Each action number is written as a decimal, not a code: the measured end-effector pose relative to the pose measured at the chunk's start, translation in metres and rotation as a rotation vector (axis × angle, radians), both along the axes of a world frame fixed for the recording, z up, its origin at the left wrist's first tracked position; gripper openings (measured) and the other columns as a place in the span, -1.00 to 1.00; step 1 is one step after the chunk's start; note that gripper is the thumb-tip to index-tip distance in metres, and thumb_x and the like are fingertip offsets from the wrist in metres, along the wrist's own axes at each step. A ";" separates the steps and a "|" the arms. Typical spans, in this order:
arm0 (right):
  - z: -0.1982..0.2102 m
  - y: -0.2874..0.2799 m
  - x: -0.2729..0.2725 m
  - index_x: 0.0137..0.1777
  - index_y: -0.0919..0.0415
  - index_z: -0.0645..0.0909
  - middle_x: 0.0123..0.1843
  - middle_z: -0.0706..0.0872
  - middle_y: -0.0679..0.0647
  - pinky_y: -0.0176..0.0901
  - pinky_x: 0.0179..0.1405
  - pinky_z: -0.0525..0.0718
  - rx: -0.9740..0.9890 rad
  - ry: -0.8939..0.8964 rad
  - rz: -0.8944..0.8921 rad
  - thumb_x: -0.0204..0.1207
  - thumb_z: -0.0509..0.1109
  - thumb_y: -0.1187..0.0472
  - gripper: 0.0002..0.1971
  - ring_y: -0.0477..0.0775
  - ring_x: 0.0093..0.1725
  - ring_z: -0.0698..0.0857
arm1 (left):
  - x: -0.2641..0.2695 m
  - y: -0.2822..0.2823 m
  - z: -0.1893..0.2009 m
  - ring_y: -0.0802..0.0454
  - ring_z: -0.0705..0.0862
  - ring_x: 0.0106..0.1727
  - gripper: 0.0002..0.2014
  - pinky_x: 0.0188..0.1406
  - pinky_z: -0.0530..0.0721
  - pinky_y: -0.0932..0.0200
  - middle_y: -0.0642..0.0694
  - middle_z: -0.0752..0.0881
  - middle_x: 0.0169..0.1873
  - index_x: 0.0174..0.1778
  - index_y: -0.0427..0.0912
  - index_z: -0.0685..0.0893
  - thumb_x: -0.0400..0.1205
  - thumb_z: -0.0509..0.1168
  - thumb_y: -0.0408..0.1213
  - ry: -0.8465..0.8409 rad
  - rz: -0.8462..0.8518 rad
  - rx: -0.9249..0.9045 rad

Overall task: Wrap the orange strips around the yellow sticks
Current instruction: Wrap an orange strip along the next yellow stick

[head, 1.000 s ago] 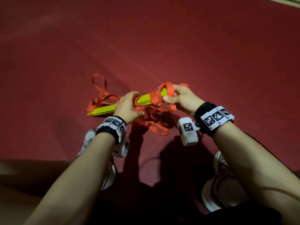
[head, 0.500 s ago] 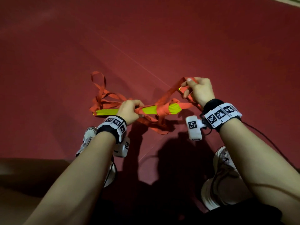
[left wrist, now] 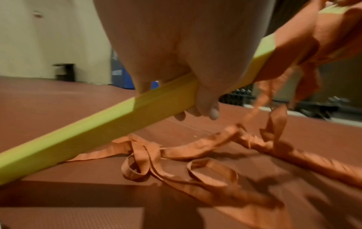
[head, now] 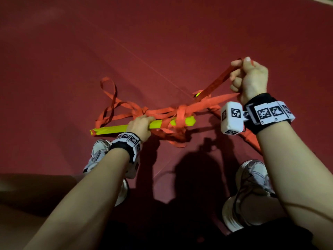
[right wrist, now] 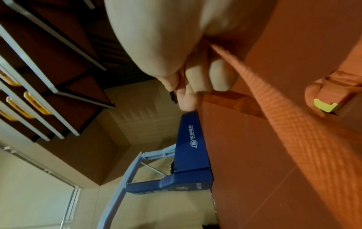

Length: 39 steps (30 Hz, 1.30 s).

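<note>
A bundle of yellow sticks [head: 111, 129] lies level above the red floor, and my left hand [head: 141, 123] grips it near the middle; the left wrist view shows the fingers curled round the yellow sticks [left wrist: 109, 122]. Orange strips [head: 180, 112] are wound round the bundle's right part. My right hand [head: 247, 76], up and to the right, grips one orange strip [head: 218, 82] and holds it taut from the bundle. In the right wrist view that orange strip [right wrist: 284, 120] runs from the curled fingers past a yellow stick end [right wrist: 324, 106].
Loose orange strip loops [head: 110, 98] lie tangled on the red floor [head: 162, 42] behind and left of the bundle, more [left wrist: 176, 168] under it. My two shoes [head: 97, 154] [head: 250, 179] stand close below. A blue padded stand [right wrist: 192, 155] sits at the floor's far edge.
My right hand has pulled away from the bundle's end, up and to the right, drawing one orange strip out taut. The left hand keeps its grip and the bundle has levelled.
</note>
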State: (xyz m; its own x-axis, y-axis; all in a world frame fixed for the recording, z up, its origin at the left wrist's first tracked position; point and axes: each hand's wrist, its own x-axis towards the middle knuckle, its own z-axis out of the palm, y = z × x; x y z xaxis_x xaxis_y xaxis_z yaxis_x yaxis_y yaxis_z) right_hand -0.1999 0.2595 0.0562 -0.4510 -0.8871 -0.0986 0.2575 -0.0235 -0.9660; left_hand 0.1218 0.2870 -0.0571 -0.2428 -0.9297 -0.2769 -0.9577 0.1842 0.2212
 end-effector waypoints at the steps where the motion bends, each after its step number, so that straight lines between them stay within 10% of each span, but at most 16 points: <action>1: 0.002 0.001 -0.004 -0.14 0.26 0.59 -0.64 0.54 0.08 -0.41 -0.61 0.11 0.009 -0.015 -0.025 0.86 0.02 0.14 -0.58 -0.09 -0.75 0.21 | 0.004 -0.003 0.001 -0.30 0.62 0.39 -0.48 0.27 0.58 -0.17 -0.21 0.65 0.33 0.46 0.03 0.61 0.56 0.32 -0.41 0.014 0.037 -0.017; 7: 0.002 0.006 -0.016 -0.11 0.23 0.64 -0.62 0.58 0.03 -0.30 -0.61 0.15 0.096 0.023 -0.080 0.85 0.03 0.09 -0.57 -0.10 -0.69 0.29 | 0.012 -0.007 0.007 -0.38 0.69 0.24 -0.64 0.12 0.62 -0.18 -0.28 0.71 0.19 0.26 0.02 0.69 0.56 0.33 -0.36 0.016 0.135 -0.022; 10: -0.003 0.001 -0.018 -0.16 0.24 0.74 -0.40 0.80 0.13 -0.24 -0.56 0.43 0.333 0.613 0.126 0.72 0.25 -0.03 -0.60 -0.05 -0.60 0.55 | 0.009 -0.002 0.008 -0.34 0.70 0.24 -0.72 0.13 0.64 -0.14 -0.25 0.76 0.19 0.20 0.07 0.71 0.59 0.32 -0.22 0.010 0.132 -0.014; 14: -0.002 0.010 0.003 0.13 0.35 0.72 0.15 0.76 0.42 0.04 0.13 0.66 0.683 1.270 0.325 0.55 0.44 -0.19 -0.46 0.42 0.19 0.72 | 0.002 0.002 0.010 -0.31 0.70 0.27 -0.72 0.19 0.63 -0.14 -0.22 0.76 0.20 0.23 0.06 0.72 0.60 0.33 -0.09 -0.034 0.074 -0.034; 19: 0.004 0.026 0.066 0.32 -0.14 0.73 0.26 0.78 -0.11 -0.31 0.27 0.49 0.253 0.940 0.916 0.60 0.47 -0.07 -0.70 -0.05 0.34 0.68 | -0.013 0.002 0.015 -0.30 0.66 0.34 -0.57 0.24 0.64 -0.18 -0.19 0.69 0.32 0.37 -0.05 0.64 0.56 0.34 -0.34 0.022 -0.076 -0.060; 22: -0.014 0.031 0.088 0.17 -0.27 0.77 0.01 0.84 -0.17 -0.27 0.13 0.59 0.221 1.068 1.167 0.45 0.54 -0.04 -0.72 -0.10 0.10 0.76 | -0.019 0.002 0.020 -0.32 0.70 0.24 -0.75 0.17 0.66 -0.18 -0.20 0.72 0.21 0.20 -0.05 0.67 0.60 0.41 -0.25 0.106 -0.128 -0.061; 27: -0.011 0.031 0.086 -0.05 0.03 0.77 -0.34 0.61 -0.16 -0.15 -0.16 0.49 0.122 1.342 0.962 0.39 0.64 0.08 -0.82 0.11 -0.09 0.68 | -0.021 0.003 0.020 -0.32 0.67 0.30 -0.66 0.23 0.62 -0.14 -0.24 0.74 0.25 0.37 -0.10 0.68 0.66 0.39 -0.29 0.168 -0.164 -0.012; 33: 0.007 0.025 0.066 -0.37 -0.07 0.57 -0.31 0.67 -0.16 0.16 0.13 0.58 -0.105 1.386 0.815 0.17 0.48 0.13 -0.87 0.02 -0.02 0.49 | -0.019 -0.011 0.032 -0.31 0.71 0.24 -0.67 0.13 0.65 -0.08 -0.21 0.80 0.13 0.29 0.09 0.73 0.63 0.37 -0.30 0.202 -0.025 -0.002; 39: 0.012 0.022 0.047 -0.42 -0.01 0.56 -0.37 0.57 -0.21 0.03 0.03 0.55 -0.080 1.392 0.771 0.20 0.68 0.26 -0.69 0.10 -0.03 0.52 | -0.004 -0.031 0.051 -0.28 0.76 0.03 -0.79 -0.01 0.69 -0.10 -0.18 0.81 -0.09 0.07 0.07 0.75 0.59 0.40 -0.31 0.314 0.137 -0.044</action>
